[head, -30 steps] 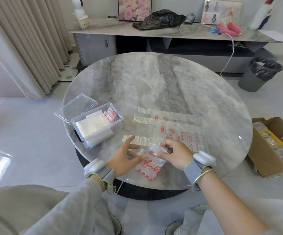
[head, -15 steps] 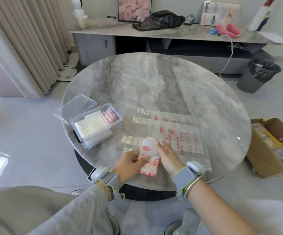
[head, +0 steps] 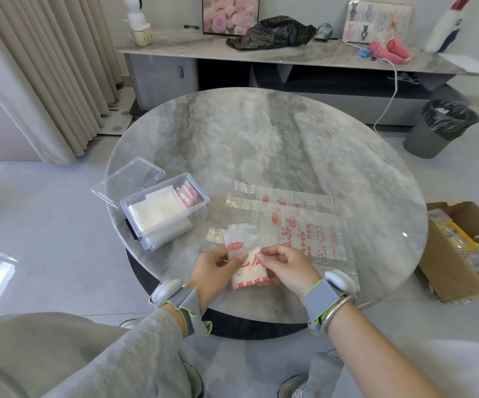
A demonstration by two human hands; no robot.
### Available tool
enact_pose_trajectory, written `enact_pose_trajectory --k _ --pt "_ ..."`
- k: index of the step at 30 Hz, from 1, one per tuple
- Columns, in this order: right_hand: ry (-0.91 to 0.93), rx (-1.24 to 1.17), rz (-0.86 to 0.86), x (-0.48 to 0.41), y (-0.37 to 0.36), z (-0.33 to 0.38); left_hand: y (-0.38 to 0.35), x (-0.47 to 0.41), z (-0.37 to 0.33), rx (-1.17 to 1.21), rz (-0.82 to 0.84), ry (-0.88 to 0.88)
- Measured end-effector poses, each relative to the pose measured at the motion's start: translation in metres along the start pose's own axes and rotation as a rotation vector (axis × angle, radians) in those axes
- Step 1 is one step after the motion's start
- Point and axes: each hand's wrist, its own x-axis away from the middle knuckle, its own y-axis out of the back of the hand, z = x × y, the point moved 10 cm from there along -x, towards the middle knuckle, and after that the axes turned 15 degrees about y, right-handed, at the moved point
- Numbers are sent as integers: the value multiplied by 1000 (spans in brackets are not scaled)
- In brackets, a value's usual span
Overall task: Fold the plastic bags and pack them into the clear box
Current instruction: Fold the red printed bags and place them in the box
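Fingers (head: 274, 251) of both hands are curled onto one folded bag (head: 241, 242): the left hand (head: 214, 267) grips its left edge with the thumb across the front, and the right hand (head: 287, 268) pinches its right edge. We locate this bag at the near edge of the round worktop (head: 261, 139); we cannot tell whether its lower end rests on the surface. Just beyond and to the right of the hands, flat bags (head: 304, 225) with red print lie spread and overlapping, reaching close to the near-right rim. To the left of the hands stands the clear box (head: 172, 234), open, close to the worktop's left edge. It holds packed bags (head: 155, 211), white ones in front and red-printed ones upright behind. Its lid (head: 129, 182) lies touching the box on the far-left side, partly overhanging the rim. We note a bare strip of worktop between the hands and the box, and the whole far half of the surface carries nothing. Off the worktop, a cardboard box (head: 445, 271) sits on the floor at right, a lined bin (head: 430, 139) further back, and a curtain (head: 46, 81) hangs at left.
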Motion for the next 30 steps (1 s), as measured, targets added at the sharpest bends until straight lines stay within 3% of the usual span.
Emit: enact_pose_trajectory --k 11,22,30 --pt "-68 -186 -37 8 8 1 11 -2 -14 -216 6 -32" --pt "-100 -289 22 12 3 8 15 -1 -17 -57 44 3" --pt "-125 -424 -5 13 1 13 7 7 -26 75 207 -26"
